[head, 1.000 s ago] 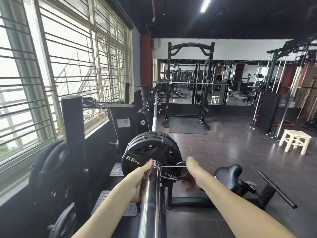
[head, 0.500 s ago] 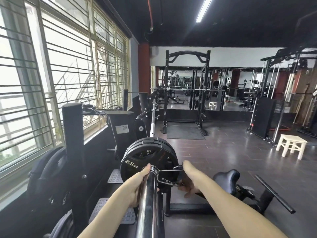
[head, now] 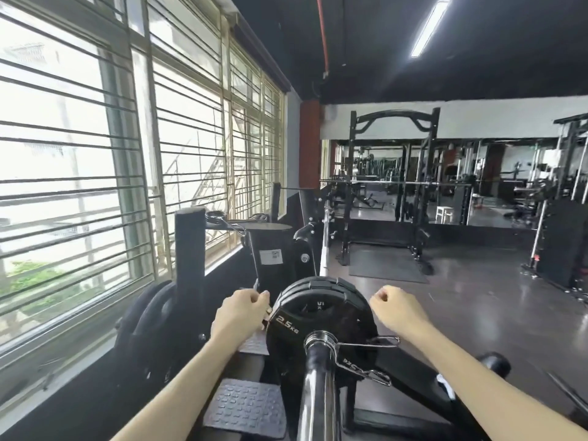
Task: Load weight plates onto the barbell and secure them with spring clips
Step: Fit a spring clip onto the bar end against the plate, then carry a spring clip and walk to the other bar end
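Note:
Black weight plates, the front one marked 2.5 kg, sit stacked on the chrome barbell sleeve. A wire spring clip is around the sleeve right against the front plate, its two handles sticking out to the right. My left hand is curled at the plates' left rim. My right hand is curled at their right rim. The fingertips of both hands are hidden behind the plates. The barbell shaft runs away from me.
A black rack post stands at left with stored plates beside it and another spring clip on a ledge. A textured foot plate lies below. A power rack and mirrors stand beyond the open dark floor.
Both hands have left the spring clip and the sleeve and moved outward to the two rims of the plates. The clip now stays on the sleeve by itself.

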